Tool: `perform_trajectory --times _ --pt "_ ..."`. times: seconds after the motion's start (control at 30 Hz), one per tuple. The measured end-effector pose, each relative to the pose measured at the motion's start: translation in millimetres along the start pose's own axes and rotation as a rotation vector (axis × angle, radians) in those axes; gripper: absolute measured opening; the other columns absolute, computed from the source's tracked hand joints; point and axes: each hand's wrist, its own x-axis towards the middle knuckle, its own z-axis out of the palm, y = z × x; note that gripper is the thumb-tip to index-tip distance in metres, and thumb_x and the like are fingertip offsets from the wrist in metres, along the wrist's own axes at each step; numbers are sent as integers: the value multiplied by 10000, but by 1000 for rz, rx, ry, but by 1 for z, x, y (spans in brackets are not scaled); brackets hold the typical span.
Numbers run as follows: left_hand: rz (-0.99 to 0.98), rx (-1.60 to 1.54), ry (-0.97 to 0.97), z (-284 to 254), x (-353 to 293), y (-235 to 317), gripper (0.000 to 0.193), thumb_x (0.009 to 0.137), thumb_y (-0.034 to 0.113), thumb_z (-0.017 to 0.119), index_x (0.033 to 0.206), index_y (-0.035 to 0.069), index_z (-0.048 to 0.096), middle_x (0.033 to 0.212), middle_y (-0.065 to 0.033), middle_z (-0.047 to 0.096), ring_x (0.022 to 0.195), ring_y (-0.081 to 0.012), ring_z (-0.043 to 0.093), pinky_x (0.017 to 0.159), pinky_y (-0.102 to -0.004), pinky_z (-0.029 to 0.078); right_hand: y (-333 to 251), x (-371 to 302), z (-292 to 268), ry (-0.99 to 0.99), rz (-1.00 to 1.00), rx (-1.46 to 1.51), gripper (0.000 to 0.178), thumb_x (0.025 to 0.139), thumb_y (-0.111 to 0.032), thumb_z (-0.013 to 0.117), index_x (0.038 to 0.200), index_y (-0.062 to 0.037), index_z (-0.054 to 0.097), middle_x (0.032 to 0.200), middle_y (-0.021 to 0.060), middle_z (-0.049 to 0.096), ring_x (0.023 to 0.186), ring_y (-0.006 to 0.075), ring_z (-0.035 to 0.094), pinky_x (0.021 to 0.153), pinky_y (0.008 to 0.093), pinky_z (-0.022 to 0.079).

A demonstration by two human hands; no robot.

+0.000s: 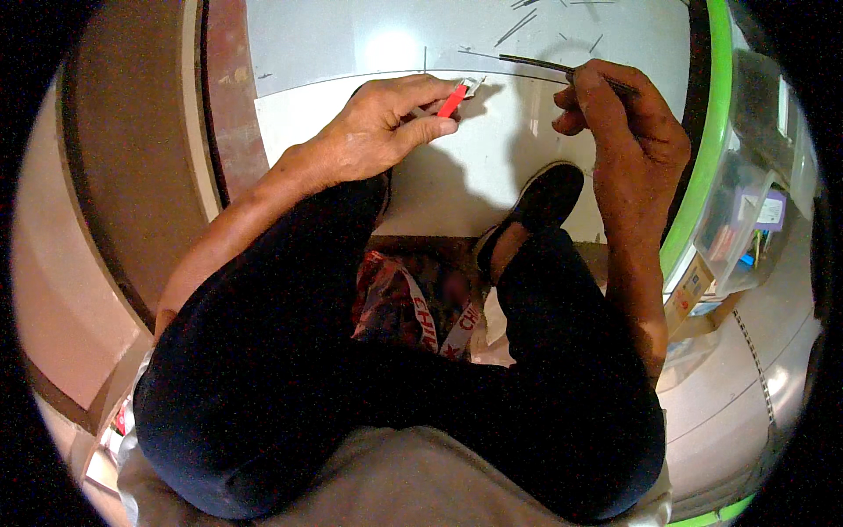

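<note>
My left hand [379,125] pinches a small red lighter [452,101] with a pale metal top between thumb and fingers. To its right, my right hand [628,119] is closed round a slim black stick-like piece [537,62] that points left. A thinner grey length [479,54] extends from the tip of this piece; whether it is part of it or lies on the surface behind, I cannot tell. The black piece is above and to the right of the lighter, apart from it. Both hands are over a smooth white surface [307,119].
Several thin dark sticks [515,29] are scattered at the far side of the white surface. A bright green edge [713,132] curves along the right, beside a clear plastic bin [738,211]. My dark shoe [549,195] rests on the near part. A patterned bag [386,299] lies between my legs.
</note>
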Motion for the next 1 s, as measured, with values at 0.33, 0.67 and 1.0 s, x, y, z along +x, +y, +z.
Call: perform_trajectory --times 0.33,0.67,1.0 --pt "158 160 63 -4 3 -3 323 863 163 625 1147 20 574 994 -128 610 896 -276 605 809 -347 474 -1 7 -16 -179 -8 -15 165 871 -146 640 957 -6 654 785 74 674 675 122 626 614 243 504" --pt "186 228 81 -5 2 1 350 853 150 638 1182 49 576 960 -123 600 872 -280 603 770 -336 481 10 10 -14 -292 -4 -123 174 877 -170 626 956 -19 655 758 53 666 678 105 619 620 241 513" --pt "226 202 78 -4 3 -1 362 853 176 637 1194 68 584 924 -115 586 837 -267 590 752 -339 480 12 12 -15 -365 42 -98 176 881 -179 620 944 -18 655 749 59 665 661 104 618 601 239 517"
